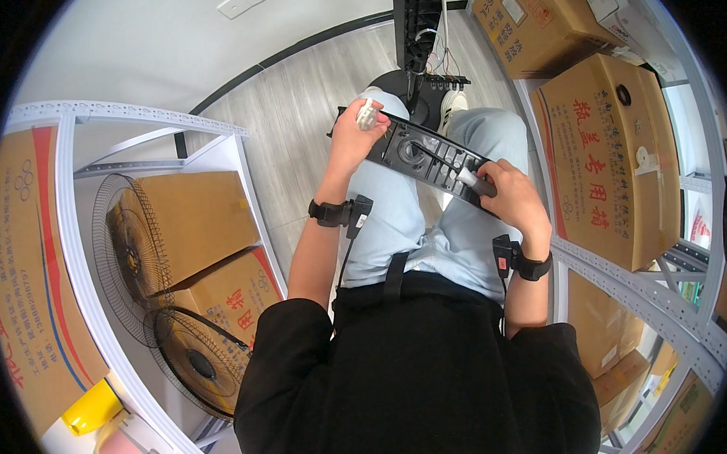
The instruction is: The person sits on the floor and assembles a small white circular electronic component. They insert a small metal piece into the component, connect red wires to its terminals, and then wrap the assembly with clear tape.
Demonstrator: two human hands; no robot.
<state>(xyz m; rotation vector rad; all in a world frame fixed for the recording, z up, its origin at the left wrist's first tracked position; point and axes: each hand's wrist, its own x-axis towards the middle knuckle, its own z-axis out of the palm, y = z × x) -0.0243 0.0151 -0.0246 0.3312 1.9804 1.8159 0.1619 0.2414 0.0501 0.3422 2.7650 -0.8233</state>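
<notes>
A long black plastic panel (401,151) with ribs and a round recess lies tilted across my thighs. My left hand (352,139) is at its far left end, fingers closed round a small white plastic part (367,115) whose exact kind I cannot make out. My right hand (513,196) is at the panel's right end, closed on a grey cylindrical piece with a white tip (475,181). That tip lies over the panel's ribs. A dark cable or rod (435,155) runs along the inside of the panel.
Ahead stands a black column (417,33) on a round base, with loose thin wires (446,62) beside it. Metal shelves flank me, holding cardboard boxes (605,162) on the right. Wire fan guards (128,251) lean against boxes (195,221) on the left.
</notes>
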